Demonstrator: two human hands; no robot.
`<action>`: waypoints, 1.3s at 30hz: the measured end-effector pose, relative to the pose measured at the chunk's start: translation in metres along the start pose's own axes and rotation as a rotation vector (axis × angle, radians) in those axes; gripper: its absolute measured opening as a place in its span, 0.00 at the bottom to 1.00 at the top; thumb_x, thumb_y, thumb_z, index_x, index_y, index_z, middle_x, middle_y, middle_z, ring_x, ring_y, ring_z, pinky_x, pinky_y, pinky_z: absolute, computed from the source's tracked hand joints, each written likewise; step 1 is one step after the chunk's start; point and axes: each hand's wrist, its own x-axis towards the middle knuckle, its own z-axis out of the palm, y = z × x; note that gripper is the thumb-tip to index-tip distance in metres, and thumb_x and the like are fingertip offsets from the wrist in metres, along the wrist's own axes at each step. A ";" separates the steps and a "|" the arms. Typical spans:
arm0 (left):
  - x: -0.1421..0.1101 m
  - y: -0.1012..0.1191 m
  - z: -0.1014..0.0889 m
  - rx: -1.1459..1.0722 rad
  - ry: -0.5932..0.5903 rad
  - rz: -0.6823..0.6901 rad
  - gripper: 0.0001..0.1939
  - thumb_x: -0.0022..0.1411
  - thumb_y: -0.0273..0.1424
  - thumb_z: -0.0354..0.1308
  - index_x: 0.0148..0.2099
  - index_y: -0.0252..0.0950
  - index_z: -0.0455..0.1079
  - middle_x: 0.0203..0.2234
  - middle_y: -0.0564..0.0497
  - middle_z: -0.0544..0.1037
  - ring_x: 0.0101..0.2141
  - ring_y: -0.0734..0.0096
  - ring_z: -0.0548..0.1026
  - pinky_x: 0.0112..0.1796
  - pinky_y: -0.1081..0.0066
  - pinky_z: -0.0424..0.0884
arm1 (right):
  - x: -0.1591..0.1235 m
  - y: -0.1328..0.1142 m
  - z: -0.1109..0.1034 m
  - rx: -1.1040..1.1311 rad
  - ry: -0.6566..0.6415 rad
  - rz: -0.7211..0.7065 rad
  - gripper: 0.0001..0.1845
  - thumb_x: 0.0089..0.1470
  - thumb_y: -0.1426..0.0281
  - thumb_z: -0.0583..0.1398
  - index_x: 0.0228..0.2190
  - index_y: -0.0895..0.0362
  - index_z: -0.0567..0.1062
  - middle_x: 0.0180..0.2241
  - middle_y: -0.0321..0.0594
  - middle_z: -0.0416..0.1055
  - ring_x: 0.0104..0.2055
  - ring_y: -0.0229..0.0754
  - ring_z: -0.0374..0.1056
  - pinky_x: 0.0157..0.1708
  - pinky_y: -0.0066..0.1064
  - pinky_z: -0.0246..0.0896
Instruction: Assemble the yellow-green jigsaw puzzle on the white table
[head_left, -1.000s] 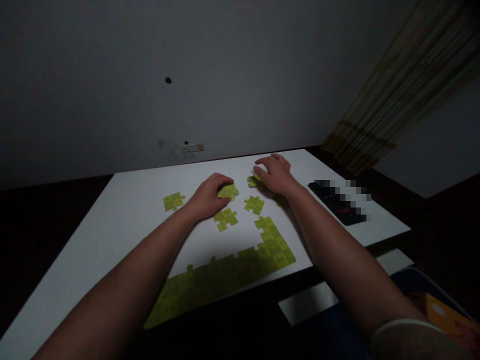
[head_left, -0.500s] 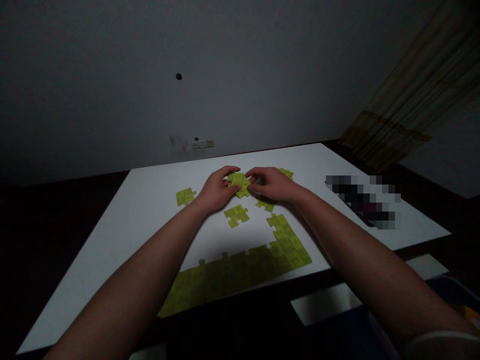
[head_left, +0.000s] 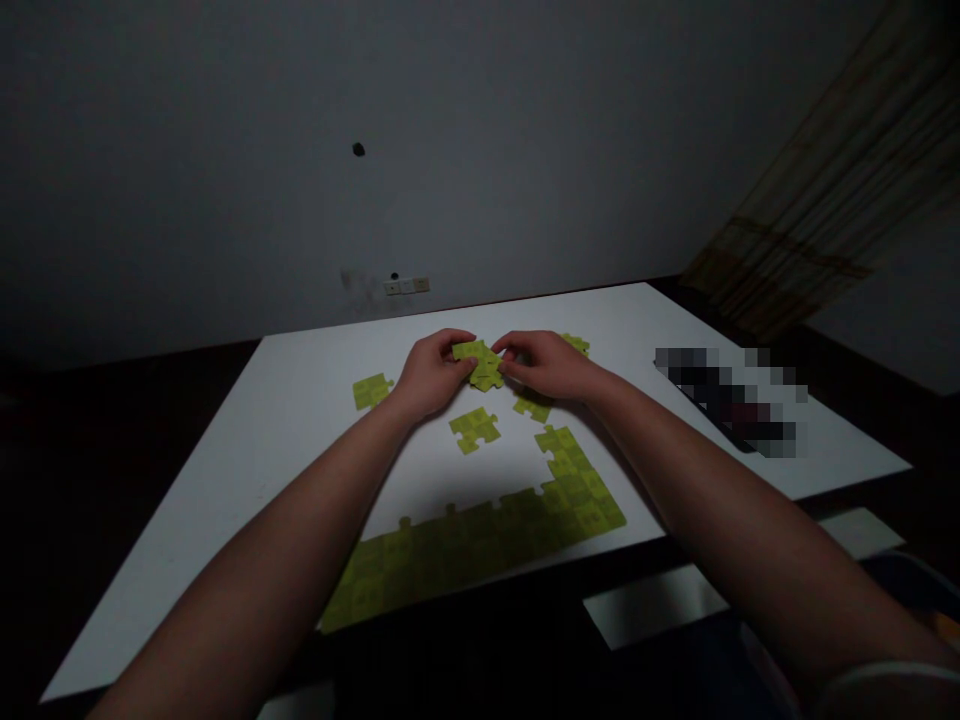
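- One left hand (head_left: 431, 378), head view, pinches green puzzle pieces (head_left: 480, 363) between both hands.
- Curled right hand (head_left: 547, 366) meets their right edge; cannot tell whether it grips.
- Joined puzzle strip (head_left: 465, 542) runs left-right along the worktop's (head_left: 217, 450) near edge, its short arm closest to the right hand.

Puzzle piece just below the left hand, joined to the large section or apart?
Apart: white table shows between that piece and the large section.
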 end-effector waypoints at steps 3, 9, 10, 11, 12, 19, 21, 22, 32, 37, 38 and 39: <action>0.002 -0.002 -0.001 0.021 0.042 -0.005 0.17 0.63 0.28 0.72 0.54 0.38 0.84 0.48 0.44 0.88 0.43 0.61 0.82 0.53 0.54 0.82 | 0.000 0.001 -0.001 0.003 -0.008 0.017 0.17 0.67 0.69 0.64 0.54 0.51 0.86 0.45 0.45 0.87 0.42 0.50 0.81 0.46 0.41 0.74; 0.005 -0.003 -0.004 0.021 0.116 -0.044 0.16 0.62 0.28 0.70 0.53 0.38 0.83 0.42 0.47 0.86 0.39 0.63 0.81 0.46 0.59 0.82 | -0.001 0.004 -0.002 -0.011 -0.006 0.036 0.19 0.67 0.69 0.62 0.55 0.49 0.86 0.45 0.44 0.87 0.43 0.51 0.80 0.47 0.44 0.75; 0.005 -0.003 -0.005 0.031 0.123 -0.048 0.16 0.62 0.27 0.70 0.53 0.38 0.83 0.41 0.48 0.86 0.38 0.63 0.80 0.45 0.59 0.82 | -0.001 0.005 -0.002 -0.013 -0.004 0.036 0.19 0.67 0.69 0.62 0.55 0.49 0.86 0.46 0.44 0.86 0.43 0.51 0.80 0.47 0.44 0.75; 0.006 -0.002 -0.005 0.039 0.129 -0.051 0.16 0.62 0.27 0.70 0.53 0.38 0.83 0.40 0.48 0.86 0.38 0.62 0.80 0.45 0.59 0.82 | 0.000 0.006 -0.001 -0.013 -0.002 0.035 0.20 0.67 0.69 0.62 0.55 0.49 0.86 0.45 0.44 0.86 0.43 0.51 0.80 0.47 0.44 0.74; 0.006 -0.002 -0.006 0.043 0.130 -0.053 0.16 0.61 0.27 0.69 0.52 0.38 0.83 0.40 0.48 0.86 0.38 0.62 0.80 0.45 0.59 0.82 | 0.000 0.008 -0.001 -0.012 -0.001 0.031 0.20 0.67 0.70 0.61 0.55 0.49 0.86 0.45 0.44 0.86 0.42 0.51 0.80 0.47 0.44 0.74; 0.003 0.006 -0.005 0.027 0.140 -0.079 0.15 0.61 0.23 0.69 0.50 0.38 0.84 0.44 0.47 0.87 0.38 0.63 0.80 0.46 0.61 0.79 | 0.003 0.021 0.004 0.038 0.060 -0.033 0.16 0.67 0.69 0.62 0.51 0.49 0.87 0.44 0.43 0.86 0.41 0.51 0.78 0.45 0.44 0.72; 0.003 0.008 -0.005 0.038 0.136 -0.079 0.16 0.60 0.23 0.69 0.50 0.37 0.84 0.43 0.47 0.88 0.38 0.63 0.80 0.45 0.62 0.78 | 0.003 0.020 0.003 0.041 0.067 -0.031 0.15 0.68 0.68 0.62 0.51 0.48 0.87 0.45 0.43 0.87 0.42 0.51 0.79 0.46 0.44 0.72; 0.002 0.009 -0.005 0.045 0.134 -0.079 0.16 0.60 0.22 0.69 0.50 0.37 0.85 0.43 0.47 0.88 0.37 0.63 0.80 0.45 0.62 0.78 | 0.003 0.019 0.003 0.039 0.070 -0.029 0.15 0.68 0.68 0.62 0.51 0.48 0.87 0.45 0.43 0.87 0.43 0.52 0.79 0.47 0.44 0.72; 0.001 0.010 -0.005 0.038 0.108 -0.058 0.16 0.60 0.23 0.69 0.50 0.37 0.85 0.42 0.47 0.87 0.38 0.62 0.80 0.46 0.61 0.79 | 0.002 0.012 -0.001 0.008 0.055 -0.014 0.17 0.68 0.68 0.61 0.52 0.48 0.87 0.47 0.44 0.87 0.44 0.52 0.79 0.48 0.43 0.72; 0.003 0.005 -0.003 -0.066 0.169 -0.063 0.21 0.58 0.24 0.69 0.54 0.37 0.83 0.44 0.47 0.84 0.38 0.63 0.79 0.47 0.60 0.80 | 0.001 0.011 -0.002 -0.013 0.037 0.001 0.18 0.66 0.70 0.61 0.53 0.49 0.87 0.44 0.43 0.86 0.41 0.50 0.79 0.45 0.41 0.72; 0.004 0.003 -0.003 -0.084 0.187 -0.062 0.21 0.58 0.24 0.69 0.55 0.37 0.83 0.44 0.47 0.83 0.40 0.63 0.80 0.48 0.60 0.80 | 0.001 0.011 -0.002 -0.014 0.035 0.007 0.18 0.66 0.71 0.61 0.53 0.50 0.86 0.43 0.42 0.86 0.41 0.49 0.79 0.44 0.41 0.71; 0.005 0.002 -0.003 -0.098 0.199 -0.063 0.22 0.57 0.23 0.68 0.54 0.38 0.83 0.44 0.47 0.83 0.41 0.62 0.80 0.49 0.60 0.80 | 0.000 0.010 -0.002 -0.015 0.033 0.016 0.19 0.66 0.71 0.62 0.54 0.50 0.86 0.42 0.42 0.86 0.40 0.49 0.79 0.44 0.40 0.71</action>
